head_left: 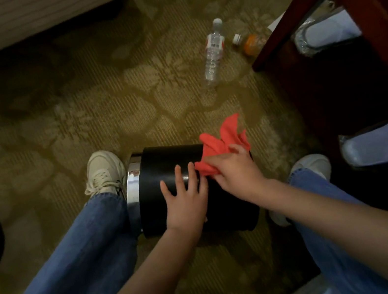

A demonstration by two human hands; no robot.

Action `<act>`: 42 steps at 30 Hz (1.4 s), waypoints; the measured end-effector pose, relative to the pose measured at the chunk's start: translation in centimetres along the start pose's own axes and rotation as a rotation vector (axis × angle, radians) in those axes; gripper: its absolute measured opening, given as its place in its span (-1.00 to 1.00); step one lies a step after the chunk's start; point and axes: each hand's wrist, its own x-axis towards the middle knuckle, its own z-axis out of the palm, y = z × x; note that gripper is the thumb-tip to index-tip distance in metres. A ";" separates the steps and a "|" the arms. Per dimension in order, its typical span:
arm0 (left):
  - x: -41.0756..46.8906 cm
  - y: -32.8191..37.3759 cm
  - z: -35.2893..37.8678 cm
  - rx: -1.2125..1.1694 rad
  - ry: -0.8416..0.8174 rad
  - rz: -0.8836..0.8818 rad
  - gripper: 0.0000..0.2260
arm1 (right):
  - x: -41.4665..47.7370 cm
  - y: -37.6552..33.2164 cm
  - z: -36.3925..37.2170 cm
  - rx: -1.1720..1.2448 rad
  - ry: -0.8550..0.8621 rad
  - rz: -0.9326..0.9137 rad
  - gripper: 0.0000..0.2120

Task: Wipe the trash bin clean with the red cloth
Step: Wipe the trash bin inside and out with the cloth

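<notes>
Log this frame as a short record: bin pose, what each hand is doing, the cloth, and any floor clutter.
bin: black trash bin on its side on the carpet, chrome rim toward the left shoe
left hand: left hand rests flat on the bin's side, fingers spread
right hand: right hand grips the red cloth and presses it against the bin
clutter: clear water bottle and orange drink bottle on the carpet, apart from the bin
</notes>
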 end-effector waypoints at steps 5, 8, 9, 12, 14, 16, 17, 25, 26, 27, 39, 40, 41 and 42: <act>-0.1 -0.1 0.2 0.016 0.028 0.004 -0.07 | 3.1 2.2 0.7 -0.068 -0.018 0.223 -0.72; -0.4 0.0 0.2 0.001 0.031 0.009 -0.10 | 5.7 4.1 0.4 -0.198 -0.166 0.433 -0.76; -0.4 0.0 0.2 -0.006 0.030 0.011 -0.10 | 6.2 4.5 0.4 -0.224 -0.205 0.473 -0.75; -0.6 0.0 0.3 -0.023 0.023 0.010 -0.10 | 6.3 4.3 0.4 -0.241 -0.194 0.508 -0.73; -0.5 -0.2 0.4 -0.021 0.026 0.014 -0.09 | 5.5 3.0 0.7 -0.238 -0.109 0.431 -0.72; -0.3 -0.2 0.4 -0.018 0.036 0.009 -0.09 | 4.7 0.9 1.0 -0.223 -0.047 0.294 -0.72; -0.2 -0.1 0.3 -0.019 0.030 0.007 -0.08 | 4.3 -0.2 1.1 -0.197 -0.030 0.230 -0.73; 0.1 -0.5 -0.2 -0.017 0.021 0.028 -0.08 | 4.3 3.9 0.3 -0.178 -0.065 0.337 -0.61; 0.1 -0.6 -0.3 -0.020 0.022 0.032 -0.09 | 4.2 4.9 -0.2 -0.182 -0.093 0.393 -0.63; 0.0 -0.7 -0.3 -0.023 0.025 0.033 -0.09 | 4.2 5.4 -0.6 -0.184 -0.105 0.415 -0.65; -0.6 -0.3 0.2 0.001 0.037 0.020 -0.10 | -2.3 4.3 -1.7 -0.316 -0.198 0.075 -0.76; -0.5 -0.3 0.2 -0.001 0.037 0.021 -0.09 | -2.2 4.4 -1.9 -0.347 -0.216 0.070 -0.72; -0.5 -0.2 0.3 -0.001 0.038 0.019 -0.09 | -1.7 4.6 -2.2 -0.359 -0.222 0.074 -0.68; -0.5 -0.2 0.3 0.002 0.038 0.019 -0.09 | -0.9 4.7 -2.4 -0.331 -0.219 0.097 -0.66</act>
